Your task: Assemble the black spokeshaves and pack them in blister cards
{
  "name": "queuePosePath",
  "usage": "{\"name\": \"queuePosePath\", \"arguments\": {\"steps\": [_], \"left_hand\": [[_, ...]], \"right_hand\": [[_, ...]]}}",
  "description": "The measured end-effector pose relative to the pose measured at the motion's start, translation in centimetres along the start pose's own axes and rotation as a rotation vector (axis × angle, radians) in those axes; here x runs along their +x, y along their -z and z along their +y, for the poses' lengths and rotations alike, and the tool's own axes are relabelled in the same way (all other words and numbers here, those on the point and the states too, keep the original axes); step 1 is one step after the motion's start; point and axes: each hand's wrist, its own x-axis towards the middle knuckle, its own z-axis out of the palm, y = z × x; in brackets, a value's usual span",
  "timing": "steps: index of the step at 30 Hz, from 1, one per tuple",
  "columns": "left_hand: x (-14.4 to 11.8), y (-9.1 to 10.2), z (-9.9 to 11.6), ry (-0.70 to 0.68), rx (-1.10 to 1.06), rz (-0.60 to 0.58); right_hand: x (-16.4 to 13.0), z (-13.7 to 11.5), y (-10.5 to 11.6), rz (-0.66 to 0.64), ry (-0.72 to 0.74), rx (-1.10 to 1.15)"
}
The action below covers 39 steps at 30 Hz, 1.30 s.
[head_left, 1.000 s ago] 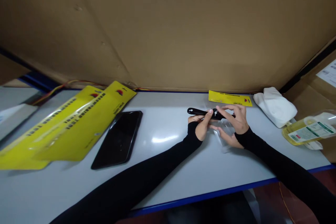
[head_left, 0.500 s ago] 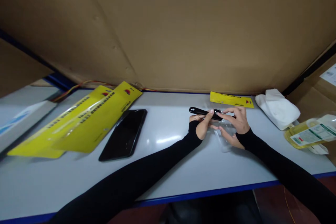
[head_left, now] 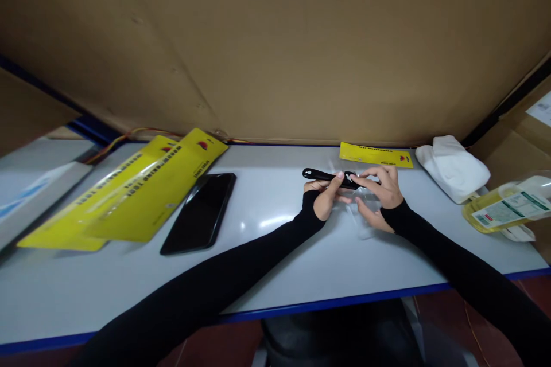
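Note:
A black spokeshave [head_left: 319, 175] with a hole at its left end lies level across my two hands, over the far right half of the table. My left hand [head_left: 326, 200] is closed round its left handle, thumb on top near the middle. Fingers of my right hand [head_left: 383, 192] are bent onto the middle and right part of the spokeshave. The right thumb sits lower, apart from the forefinger. Clear plastic packaging [head_left: 365, 231] shows under and between the hands, partly hidden. A yellow card [head_left: 374, 155] printed with tool lettering lies just behind them.
Two yellow spokeshave packs [head_left: 146, 206] overlap at left, beside a black phone [head_left: 200, 212]. A long white box [head_left: 43, 195] is at the far left. On the right are a white cloth bundle [head_left: 454, 166] and a bottle of yellow liquid [head_left: 508, 209]. Cardboard [head_left: 275, 51] walls the back.
The view has shifted slightly, so everything on the table appears a little higher. Both hands keep the spokeshave, with only small finger movement.

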Motion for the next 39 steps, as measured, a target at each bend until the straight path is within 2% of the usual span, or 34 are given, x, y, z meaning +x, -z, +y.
{"name": "queuePosePath", "arguments": {"steps": [4,7,11,13,21,24,28,32,36,39], "left_hand": [[0.0,0.0,-0.1,-0.015,-0.014,-0.002],[-0.1,-0.1,-0.2,-0.016,-0.014,0.023],[-0.1,-0.1,-0.3,-0.028,-0.017,0.063],[-0.2,-0.2,-0.3,-0.037,-0.011,0.065],[-1.2,-0.1,-0.3,-0.115,0.070,-0.020],[-1.4,0.1,-0.4,-0.124,0.091,-0.062],[-1.6,0.1,-0.4,-0.133,0.108,-0.052],[-2.1,-0.3,-0.5,-0.158,0.107,-0.063],[-2.4,-0.4,-0.9,-0.167,0.103,-0.072],[-2.2,-0.1,-1.2,-0.119,0.101,-0.051]], "right_hand": [[0.0,0.1,0.2,0.039,-0.005,0.024],[-0.4,-0.7,-0.1,0.003,-0.016,0.039],[-1.1,-2.1,-0.8,-0.079,-0.105,-0.030],[-1.1,-2.2,-0.9,-0.063,-0.124,-0.059],[1.0,0.3,0.2,0.171,-0.032,0.012],[1.3,0.8,0.4,0.177,0.058,0.023],[1.4,1.0,0.1,0.194,0.174,0.052],[1.3,0.0,-0.3,0.234,0.067,0.059],[0.9,-1.1,-0.7,0.207,-0.094,0.112],[0.8,-1.1,-0.2,0.164,-0.126,0.118]]}}
